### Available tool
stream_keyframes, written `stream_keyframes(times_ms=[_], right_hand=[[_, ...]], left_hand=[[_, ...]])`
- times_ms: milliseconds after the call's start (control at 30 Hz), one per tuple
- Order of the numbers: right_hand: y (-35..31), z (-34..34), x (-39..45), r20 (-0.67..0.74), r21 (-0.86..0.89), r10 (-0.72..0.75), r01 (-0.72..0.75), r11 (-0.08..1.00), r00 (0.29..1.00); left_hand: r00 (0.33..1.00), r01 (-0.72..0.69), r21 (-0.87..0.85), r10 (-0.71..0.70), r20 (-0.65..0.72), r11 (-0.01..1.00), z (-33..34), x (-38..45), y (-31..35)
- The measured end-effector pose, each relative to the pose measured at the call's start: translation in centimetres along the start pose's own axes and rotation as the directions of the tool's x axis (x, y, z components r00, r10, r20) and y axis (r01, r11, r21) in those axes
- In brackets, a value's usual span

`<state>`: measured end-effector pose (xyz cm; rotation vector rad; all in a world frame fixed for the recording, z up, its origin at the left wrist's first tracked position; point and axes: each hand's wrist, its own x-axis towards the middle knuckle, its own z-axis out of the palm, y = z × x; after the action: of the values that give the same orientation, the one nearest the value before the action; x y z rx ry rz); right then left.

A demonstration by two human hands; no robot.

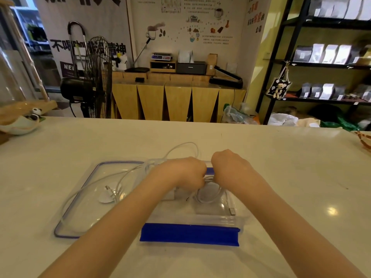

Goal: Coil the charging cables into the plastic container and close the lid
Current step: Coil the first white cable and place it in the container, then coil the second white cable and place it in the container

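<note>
1. Working over a pale table (281,167), with both bare forearms reaching in from the near edge toward the middle.
2. Sitting on the table between the arms: a clear plastic container (212,215), with a blue clip (189,234) running along its near side and a second blue strip just showing at its far side between the two fists.
3. Lying flat just left of the container, touching or slightly under its left edge: the clear lid (80,197), rimmed in purple-blue, off the container.
4. Curling the left hand (183,173) into a fist over the far part of the container, grip closed on loops of white charging cable (209,194).
5. Holding the right hand (228,167) just beside the left, knuckles nearly touching, grip likewise closed around the same bundle at its far side; fingers hidden under the hand, so exact contact hard to tell.
6. Hanging below the fists inside the container: a round coil of cable, with one plug end (231,210) lying toward the container's near right corner.
7. Trailing leftward from the left hand: loose cable (120,175), arcing over the far table and sweeping across the lid, ending at a plug (109,192) resting on a small white disc (108,197) on the lid.
</note>
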<state>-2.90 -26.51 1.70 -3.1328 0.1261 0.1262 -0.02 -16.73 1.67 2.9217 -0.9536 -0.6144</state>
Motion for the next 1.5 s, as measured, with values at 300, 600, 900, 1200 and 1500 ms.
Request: stream_keyframes(times_ms=[300,600,900,1200,1500], right_hand=[[1.5,-2.3,0.3,-0.165,0.335,-0.061,0.114,0.935,0.984],[-4.9,-2.6,-1.0,-0.213,0.517,-0.524,0.55,0.656,0.825],[-14.7,-0.7,1.1,-0.024,0.32,-0.652,0.623,0.714,0.758],[-17.0,1.5,2.3,0.15,0.101,-0.601,0.593,0.799,0.785],[-16.3,1.1,3.1,0.009,0.44,-0.566,0.505,0.742,0.824]], left_hand=[[0.977,-0.091,-0.161,0.057,-0.206,0.983,-3.5,-4.8,-2.5],[0.884,0.071,-0.415,-0.25,-0.396,0.907,0.6,-10.3,-10.4],[0.691,0.186,-0.621,-0.551,-0.468,0.762,6.6,-9.5,-15.0],[0.75,0.174,-0.588,-0.493,-0.441,0.79,8.0,-8.4,-15.8],[0.377,-0.198,-0.593,-0.497,-0.781,0.781,7.2,-8.7,-15.8]])
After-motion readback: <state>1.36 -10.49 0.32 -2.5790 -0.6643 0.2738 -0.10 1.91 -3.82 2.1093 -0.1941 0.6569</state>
